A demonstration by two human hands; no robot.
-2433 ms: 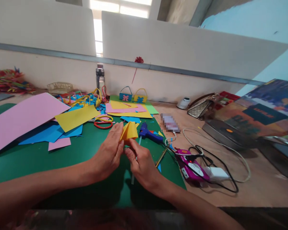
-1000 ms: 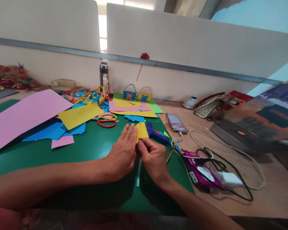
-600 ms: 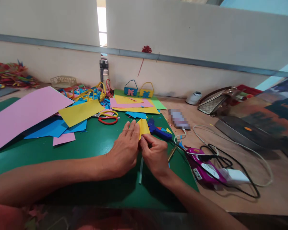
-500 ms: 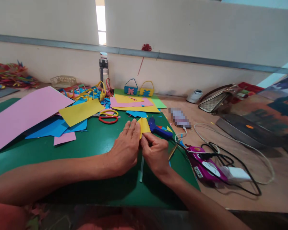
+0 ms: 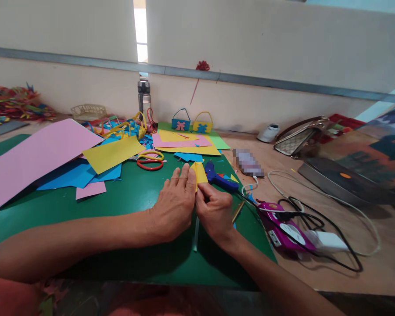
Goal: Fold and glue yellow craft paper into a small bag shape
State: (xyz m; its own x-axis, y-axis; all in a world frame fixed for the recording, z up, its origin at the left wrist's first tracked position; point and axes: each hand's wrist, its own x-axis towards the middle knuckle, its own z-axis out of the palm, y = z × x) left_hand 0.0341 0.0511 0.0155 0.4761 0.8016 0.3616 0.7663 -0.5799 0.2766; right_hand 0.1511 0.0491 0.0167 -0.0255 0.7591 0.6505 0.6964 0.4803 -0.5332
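A small folded piece of yellow paper [image 5: 201, 173] stands between my hands over the green mat [image 5: 134, 197]. My left hand [image 5: 178, 202] is flat with its fingers stretched out, its edge side against the paper's left face. Closed in a pinch, my right hand [image 5: 215, 208] grips the paper's lower right edge; its fingertips are partly hidden. A clear glue stick [image 5: 196, 235] lies on the mat just below the hands. Right beside the paper is a blue glue gun [image 5: 221, 179], its cord running right.
Scissors [image 5: 150, 162], a pink sheet [image 5: 42, 153] and a yellow sheet [image 5: 113, 154] lie left. Two small paper handbags, blue [image 5: 181, 124] and yellow [image 5: 202, 127], stand at the back. Right are a phone [image 5: 248, 162], a purple power strip [image 5: 283, 228] and cables.
The whole view has shifted slightly, so things appear a little further right. Both hands keep nearly the same pose on the yellow paper.
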